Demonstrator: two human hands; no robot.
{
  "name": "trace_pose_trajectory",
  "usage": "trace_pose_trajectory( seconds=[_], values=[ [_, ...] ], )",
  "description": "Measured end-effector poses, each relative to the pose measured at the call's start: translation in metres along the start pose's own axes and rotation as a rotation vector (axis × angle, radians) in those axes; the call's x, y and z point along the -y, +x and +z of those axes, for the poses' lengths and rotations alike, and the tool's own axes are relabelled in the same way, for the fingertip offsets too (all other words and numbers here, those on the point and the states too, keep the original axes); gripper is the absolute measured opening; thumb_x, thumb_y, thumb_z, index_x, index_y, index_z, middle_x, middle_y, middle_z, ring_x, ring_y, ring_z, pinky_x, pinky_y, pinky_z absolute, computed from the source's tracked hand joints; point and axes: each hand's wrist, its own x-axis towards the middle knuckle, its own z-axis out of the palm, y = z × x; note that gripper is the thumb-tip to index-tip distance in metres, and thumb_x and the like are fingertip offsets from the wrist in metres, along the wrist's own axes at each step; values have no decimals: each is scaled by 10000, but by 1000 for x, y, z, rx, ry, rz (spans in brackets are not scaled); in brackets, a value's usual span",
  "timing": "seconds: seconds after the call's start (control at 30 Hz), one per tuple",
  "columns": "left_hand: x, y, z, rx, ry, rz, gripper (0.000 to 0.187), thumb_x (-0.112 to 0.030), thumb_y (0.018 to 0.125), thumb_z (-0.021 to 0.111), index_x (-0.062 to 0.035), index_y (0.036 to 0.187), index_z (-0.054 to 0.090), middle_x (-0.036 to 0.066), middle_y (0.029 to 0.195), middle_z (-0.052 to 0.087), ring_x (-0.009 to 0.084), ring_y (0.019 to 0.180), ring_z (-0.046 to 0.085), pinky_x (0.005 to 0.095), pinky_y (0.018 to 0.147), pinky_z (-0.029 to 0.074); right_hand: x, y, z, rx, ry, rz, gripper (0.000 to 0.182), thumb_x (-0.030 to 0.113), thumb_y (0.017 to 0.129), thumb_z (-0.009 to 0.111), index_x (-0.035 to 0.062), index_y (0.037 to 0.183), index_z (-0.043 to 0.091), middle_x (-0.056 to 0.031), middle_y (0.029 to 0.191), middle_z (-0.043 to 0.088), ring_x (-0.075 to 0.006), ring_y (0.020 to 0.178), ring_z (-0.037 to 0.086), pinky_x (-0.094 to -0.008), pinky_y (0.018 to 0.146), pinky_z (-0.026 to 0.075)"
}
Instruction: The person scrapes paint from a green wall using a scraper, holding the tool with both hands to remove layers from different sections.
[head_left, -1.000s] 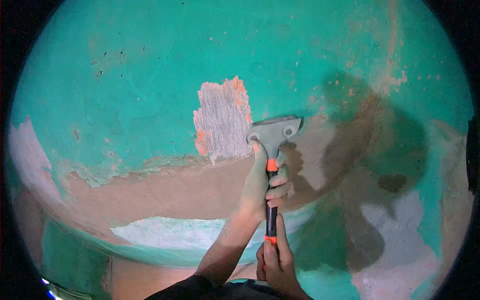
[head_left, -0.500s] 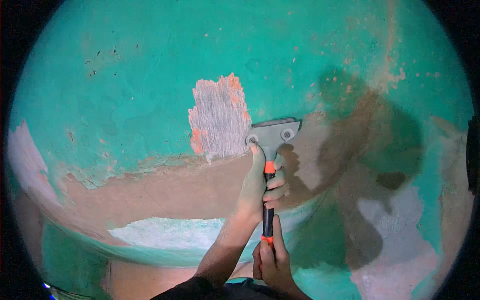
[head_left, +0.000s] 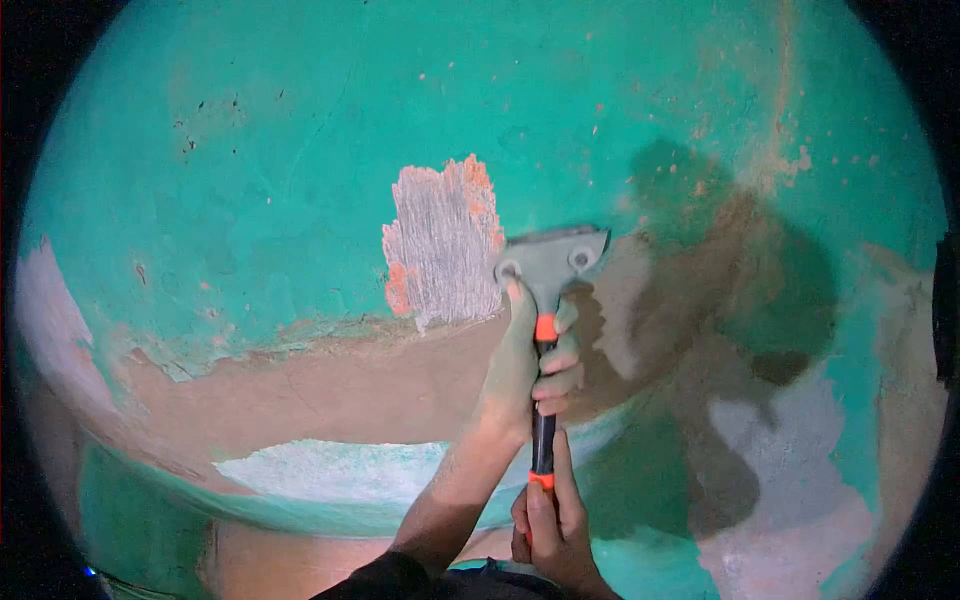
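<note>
A wall scraper [head_left: 556, 262] with a wide grey head and a black-and-orange handle is held upright against the green painted wall [head_left: 300, 120]. My left hand [head_left: 530, 365] wraps the upper handle, its thumb stretched up onto the grey head. Lower down, my right hand [head_left: 552, 525] grips the handle's orange end. The blade edge lies over green paint, just right of a scraped whitish patch [head_left: 445, 240] with ragged orange borders. The head looks slightly blurred.
Below the blade runs a brown bare band [head_left: 330, 385], with a whitish strip [head_left: 340, 468] under it. Shadows of me and the tool fall on the wall at right. A pale bare area [head_left: 780, 450] shows at lower right.
The scraper head has shifted slightly up and right along the wall, both hands keeping their grip. The view has moved a little, and the scraped patch looks much the same.
</note>
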Motion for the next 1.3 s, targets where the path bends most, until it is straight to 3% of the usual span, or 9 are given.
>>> trace_pose_trajectory(
  seconds=[0.13,0.2,0.33,0.5,0.63,0.73,0.9,1.0,1.3],
  values=[
    [0,-1,3,-16,-23,-13,574,-718,889,275,-166,833,425,-70,549,268,42,354,196,192,294,175,-8,3,-1,12,-181,-112,630,234,997,330,-10,1494,29,-29,602,428,-82,412,357,-227,406,355],
    [-7,4,8,30,-66,-7,576,-722,885,278,-168,831,423,-69,547,267,46,351,196,192,294,174,9,5,2,-9,-3,-19,626,227,1000,330,-18,1491,30,-30,594,422,-86,402,352,-230,401,353],
    [-1,0,0,-29,9,0,573,-722,886,278,-169,829,418,-67,553,265,46,351,197,193,295,180,-18,5,-6,30,-179,-201,632,196,997,359,-9,1495,28,-22,601,423,-79,433,366,-222,417,350],
    [-14,7,16,6,16,37,570,-717,892,273,-169,832,419,-67,558,260,44,354,205,194,297,189,15,8,-2,27,18,-50,622,190,996,351,-10,1494,38,-26,598,422,-82,437,375,-225,408,343],
    [-8,1,10,31,-28,2,577,-721,887,277,-166,840,428,-69,561,266,39,360,214,189,300,200,-12,6,-6,49,-127,-286,611,220,1006,355,6,1501,69,-10,619,406,-78,457,362,-226,418,329],
    [-8,2,14,40,-85,-7,582,-725,882,282,-164,844,433,-70,561,270,36,362,224,187,302,207,-11,9,-3,25,24,-370,579,241,1025,362,26,1512,136,24,675,371,-64,532,332,-217,453,295],
    [-4,0,9,16,-39,1,579,-725,878,293,-164,844,431,-69,561,270,36,363,235,186,305,202,-2,4,0,1,60,-295,565,199,1021,357,52,1519,135,29,669,363,-57,511,329,-207,441,303],
    [-18,8,24,59,-80,8,572,-722,882,294,-167,836,424,-70,560,264,37,365,231,187,309,188,44,6,3,8,-16,58,642,227,992,361,25,1505,32,-29,598,427,-86,427,382,-232,401,353],
    [-18,6,26,57,-82,34,557,-717,881,320,-171,849,427,-68,578,280,36,375,238,188,313,203,52,5,3,39,-27,78,669,297,986,362,105,1519,6,-25,598,425,-77,415,377,-229,392,363]
  ],
)
